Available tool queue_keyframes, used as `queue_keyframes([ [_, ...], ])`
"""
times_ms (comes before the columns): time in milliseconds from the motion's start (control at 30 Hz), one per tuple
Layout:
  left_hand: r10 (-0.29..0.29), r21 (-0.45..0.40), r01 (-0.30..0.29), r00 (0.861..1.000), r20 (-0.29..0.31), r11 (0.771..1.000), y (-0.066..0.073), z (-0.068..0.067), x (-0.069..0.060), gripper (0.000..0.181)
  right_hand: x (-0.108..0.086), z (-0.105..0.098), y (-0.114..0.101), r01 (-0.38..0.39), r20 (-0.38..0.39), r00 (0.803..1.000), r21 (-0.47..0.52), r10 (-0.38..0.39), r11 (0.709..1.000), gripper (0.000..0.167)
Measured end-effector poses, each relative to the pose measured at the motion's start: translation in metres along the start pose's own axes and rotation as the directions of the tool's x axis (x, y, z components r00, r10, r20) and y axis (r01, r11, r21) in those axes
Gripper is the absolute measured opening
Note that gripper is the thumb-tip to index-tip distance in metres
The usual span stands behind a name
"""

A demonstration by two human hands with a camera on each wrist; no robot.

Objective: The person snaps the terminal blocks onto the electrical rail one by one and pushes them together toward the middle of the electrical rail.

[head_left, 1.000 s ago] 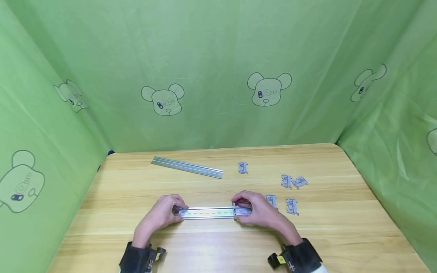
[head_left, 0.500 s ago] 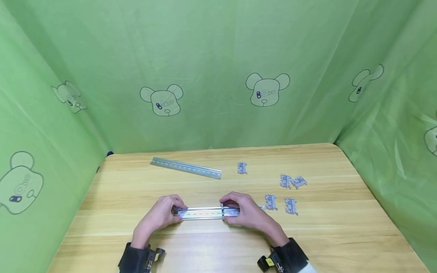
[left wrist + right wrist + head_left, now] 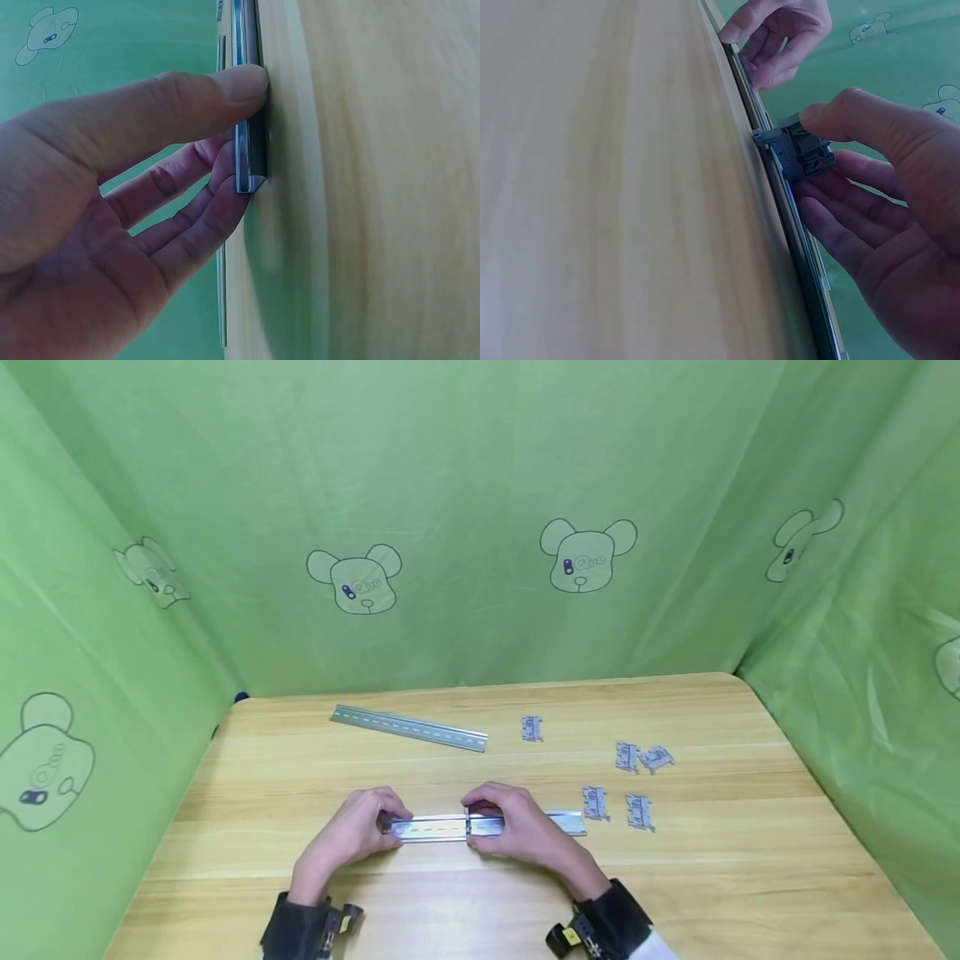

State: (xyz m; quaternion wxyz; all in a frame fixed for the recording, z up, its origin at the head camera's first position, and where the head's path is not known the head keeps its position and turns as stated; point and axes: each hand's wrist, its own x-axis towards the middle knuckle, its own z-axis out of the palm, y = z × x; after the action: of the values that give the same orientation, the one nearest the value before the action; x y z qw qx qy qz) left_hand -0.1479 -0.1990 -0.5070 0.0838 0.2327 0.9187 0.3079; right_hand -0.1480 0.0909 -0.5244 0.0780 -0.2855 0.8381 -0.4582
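A slotted metal DIN rail (image 3: 433, 830) lies crosswise on the table in front of the person. My left hand (image 3: 354, 832) pinches its left end between thumb and fingers, as the left wrist view confirms. Around the middle of the rail, my right hand (image 3: 521, 828) holds a grey terminal block (image 3: 801, 150) between thumb and fingertips. The block stands upright on the rail, its foot at the rail's edge. From the head view only its thin edge shows; the right hand covers part of the rail.
A second DIN rail (image 3: 408, 728) lies slanted farther back on the wooden table (image 3: 262, 793). One loose terminal block (image 3: 532, 728) lies right of it. Several more, such as one terminal block (image 3: 640, 812), lie to the right. Green curtains (image 3: 465, 635) surround the table.
My right hand has moved left along the rail with the terminal block, from near its right end to about the middle. The rail's right end has come into sight. My left hand stays put.
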Motion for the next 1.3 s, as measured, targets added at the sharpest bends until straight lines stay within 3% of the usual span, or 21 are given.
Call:
queue_keyframes([
  [300,0.015,-0.004,-0.015,1.0,0.002,1.0,0.002,0.0,0.0,0.033,0.004,0.007,-0.004,0.004,0.002,1.0,0.01,-0.004,1.0,0.047],
  [633,-0.002,-0.011,0.002,1.0,0.003,1.0,0.003,0.0,0.002,0.032,0.001,-0.001,-0.008,0.031,0.025,0.999,-0.036,-0.03,0.999,0.052],
  [833,-0.005,-0.009,0.005,1.0,0.007,1.0,0.003,0.001,0.002,0.033,-0.008,-0.028,-0.01,0.011,-0.015,1.0,-0.087,-0.012,0.996,0.055],
  [1067,-0.014,-0.007,0.014,1.0,0.005,1.0,0.0,0.002,0.002,0.033,-0.028,-0.075,-0.002,-0.066,-0.071,0.996,-0.247,0.05,0.967,0.047],
  [1300,-0.018,-0.022,0.018,1.0,-0.001,1.0,-0.001,0.001,0.0,0.033,-0.048,-0.107,0.013,-0.14,-0.098,0.988,-0.285,0.117,0.948,0.047],
])
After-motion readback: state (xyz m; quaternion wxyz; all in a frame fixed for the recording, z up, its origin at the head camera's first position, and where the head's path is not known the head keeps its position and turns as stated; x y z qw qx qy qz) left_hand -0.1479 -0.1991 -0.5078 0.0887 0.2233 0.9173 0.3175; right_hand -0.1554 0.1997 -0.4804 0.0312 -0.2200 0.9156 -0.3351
